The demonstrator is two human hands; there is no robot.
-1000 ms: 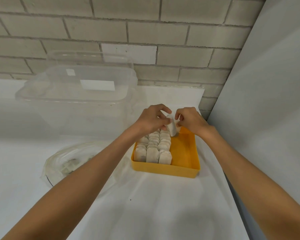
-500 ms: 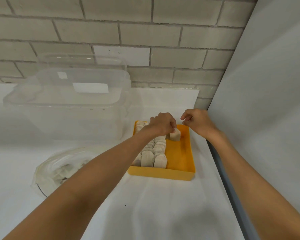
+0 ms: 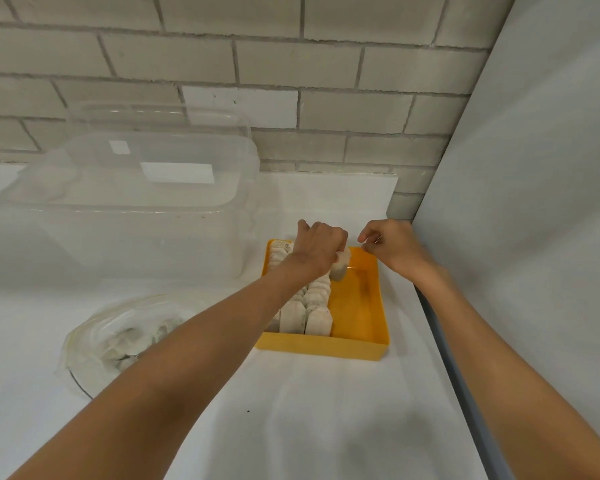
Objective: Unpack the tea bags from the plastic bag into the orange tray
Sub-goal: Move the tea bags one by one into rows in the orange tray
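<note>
- No text, brand, number or sign can be read.
- The clear plastic container [image 3: 84,237], up and left of the left hand [image 3: 317,245], carries two white patches [image 3: 175,173] (labels or glare, unclear), both blank.
- The tea bag [image 3: 338,270] pinched in that hand shows no legible print.
</note>
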